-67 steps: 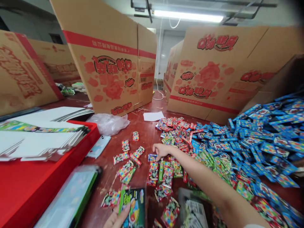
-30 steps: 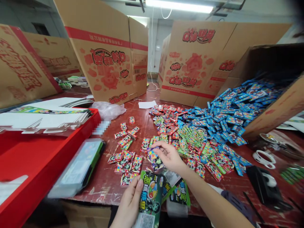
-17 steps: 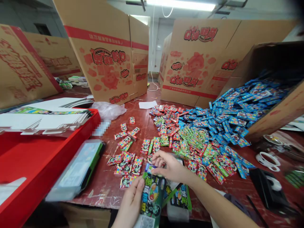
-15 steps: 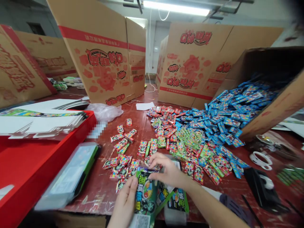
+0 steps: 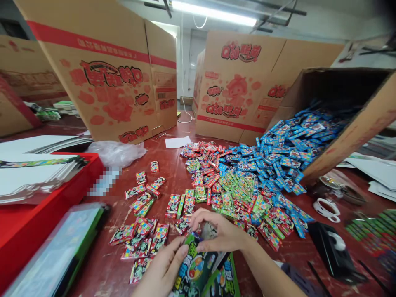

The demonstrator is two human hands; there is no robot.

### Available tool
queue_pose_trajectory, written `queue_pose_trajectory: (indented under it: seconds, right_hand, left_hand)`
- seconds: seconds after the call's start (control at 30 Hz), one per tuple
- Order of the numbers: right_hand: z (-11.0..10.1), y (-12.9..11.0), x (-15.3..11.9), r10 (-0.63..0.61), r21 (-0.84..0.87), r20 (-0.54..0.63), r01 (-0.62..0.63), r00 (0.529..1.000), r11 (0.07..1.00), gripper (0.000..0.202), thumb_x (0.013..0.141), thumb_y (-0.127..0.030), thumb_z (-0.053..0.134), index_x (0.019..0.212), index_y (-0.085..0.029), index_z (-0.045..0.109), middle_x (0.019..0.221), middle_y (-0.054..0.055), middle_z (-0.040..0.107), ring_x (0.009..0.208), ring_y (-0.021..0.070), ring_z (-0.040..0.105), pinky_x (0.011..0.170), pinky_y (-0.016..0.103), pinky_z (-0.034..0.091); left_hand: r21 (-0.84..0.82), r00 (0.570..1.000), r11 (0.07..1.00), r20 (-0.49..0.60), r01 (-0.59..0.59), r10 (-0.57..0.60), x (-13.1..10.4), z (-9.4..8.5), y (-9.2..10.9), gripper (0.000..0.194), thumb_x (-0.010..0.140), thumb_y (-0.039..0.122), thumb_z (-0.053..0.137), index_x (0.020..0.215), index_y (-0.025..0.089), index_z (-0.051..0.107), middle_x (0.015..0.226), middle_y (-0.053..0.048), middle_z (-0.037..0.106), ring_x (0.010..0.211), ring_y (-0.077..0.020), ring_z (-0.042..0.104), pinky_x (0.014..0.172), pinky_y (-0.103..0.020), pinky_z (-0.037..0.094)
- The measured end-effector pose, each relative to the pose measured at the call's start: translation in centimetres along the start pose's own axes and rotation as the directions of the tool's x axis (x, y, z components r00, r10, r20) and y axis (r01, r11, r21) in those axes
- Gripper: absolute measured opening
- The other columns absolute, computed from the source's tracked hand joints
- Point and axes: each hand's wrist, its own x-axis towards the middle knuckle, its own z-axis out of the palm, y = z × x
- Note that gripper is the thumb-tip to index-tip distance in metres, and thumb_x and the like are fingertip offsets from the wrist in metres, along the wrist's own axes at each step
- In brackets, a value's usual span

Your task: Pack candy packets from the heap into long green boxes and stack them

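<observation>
My left hand point(image 5: 168, 262) is closed round the left edge of a green printed pouch point(image 5: 194, 268), which is tilted at the table's near edge. At the pouch's top, my right hand point(image 5: 218, 233) curls over the mouth with its thumb on the front face; a greyish bit of film shows between its fingers. The contents of the pouch are hidden. Another green pouch point(image 5: 227, 278) lies beneath, partly covered. Small red candy packets point(image 5: 144, 239) lie loose to the left of my hands, and a mixed heap of green packets point(image 5: 236, 185) spreads beyond them.
Blue packets point(image 5: 281, 152) spill from a tipped carton point(image 5: 343, 144) on the right. Two large cartons, a left one point(image 5: 108, 82) and a right one point(image 5: 235, 86), stand behind. A red tray point(image 5: 40, 222) holds white card sheets. A black tape dispenser point(image 5: 331, 251) and a tape roll point(image 5: 326, 209) sit right.
The camera view has shifted, so the table's things sit further left. My right fingers have moved closer over the pouch's mouth, and the pouch sits slightly lower in view.
</observation>
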Motion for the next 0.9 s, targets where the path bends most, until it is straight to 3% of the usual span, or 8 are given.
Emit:
queue_pose_trajectory:
  seconds: [0.1, 0.3, 0.5, 0.73, 0.8, 0.9]
  right_hand:
    - [-0.4, 0.6, -0.2, -0.001, 0.026, 0.028, 0.000, 1.000, 1.000, 0.033, 0.072, -0.031, 0.073, 0.098, -0.019, 0.058, 0.103, 0.005, 0.055, 0.093, 0.0166, 0.052, 0.081, 0.031, 0.044]
    - [0.1, 1.0, -0.3, 0.023, 0.084, -0.025, -0.021, 0.999, 0.996, 0.036, 0.072, -0.033, 0.073, 0.099, -0.020, 0.054, 0.100, 0.004, 0.053, 0.087, 0.0149, 0.050, 0.078, 0.029, 0.043]
    - [0.9, 0.7, -0.1, -0.026, 0.079, -0.108, 0.035, 0.994, 0.996, 0.035, 0.071, -0.030, 0.074, 0.098, -0.021, 0.055, 0.103, 0.005, 0.052, 0.088, 0.0158, 0.051, 0.076, 0.029, 0.043]
    - [0.9, 0.1, 0.1, -0.044, 0.041, -0.015, 0.045, 0.999, 0.998, 0.025, 0.073, -0.035, 0.072, 0.088, -0.019, 0.060, 0.098, 0.006, 0.054, 0.094, 0.0184, 0.052, 0.082, 0.033, 0.044]
    - [0.8, 0.3, -0.1, -0.028, 0.013, -0.026, 0.028, 0.999, 1.000, 0.020, 0.075, -0.034, 0.070, 0.087, -0.019, 0.063, 0.098, 0.006, 0.055, 0.094, 0.0184, 0.053, 0.084, 0.034, 0.043]
    - [1.3, 0.8, -0.7, -0.022, -0.032, -0.155, 0.017, 0.988, 0.999, 0.018, 0.077, -0.032, 0.069, 0.090, -0.020, 0.068, 0.101, 0.007, 0.057, 0.096, 0.0192, 0.055, 0.086, 0.035, 0.043]
  left_hand:
    - [0.050, 0.999, 0.999, 0.033, -0.004, 0.003, 0.2, -0.1, -0.2, 0.037, 0.090, 0.044, 0.044, 0.120, 0.027, 0.058, 0.114, -0.005, 0.064, 0.102, -0.0243, 0.058, 0.090, -0.030, 0.044]
    - [0.099, 0.999, 0.995, 0.052, -0.013, 0.008, 0.0, -0.1, -0.4, 0.038, 0.091, 0.044, 0.042, 0.119, 0.025, 0.059, 0.110, -0.006, 0.065, 0.099, -0.0244, 0.058, 0.087, -0.029, 0.044]
    - [0.060, 0.999, 0.998, -0.036, -0.023, 0.025, -0.3, -0.4, 0.2, 0.034, 0.091, 0.042, 0.043, 0.114, 0.025, 0.061, 0.102, -0.004, 0.067, 0.089, -0.0213, 0.060, 0.081, -0.026, 0.045]
    - [0.056, 0.999, 0.998, 0.026, -0.037, 0.035, -0.7, 0.1, 0.7, 0.031, 0.091, 0.041, 0.045, 0.110, 0.026, 0.064, 0.095, -0.002, 0.069, 0.087, -0.0212, 0.061, 0.076, -0.023, 0.045]
    - [0.042, 1.000, 0.999, 0.000, -0.026, 0.026, -0.8, 0.3, 0.2, 0.032, 0.090, 0.043, 0.046, 0.109, 0.025, 0.064, 0.096, -0.002, 0.069, 0.089, -0.0217, 0.061, 0.079, -0.024, 0.045]
    - [-0.054, 0.995, 0.999, -0.103, 0.006, -0.012, -0.6, 0.2, -0.7, 0.039, 0.088, 0.049, 0.045, 0.110, 0.023, 0.064, 0.104, -0.004, 0.068, 0.095, -0.0241, 0.060, 0.085, -0.028, 0.046]
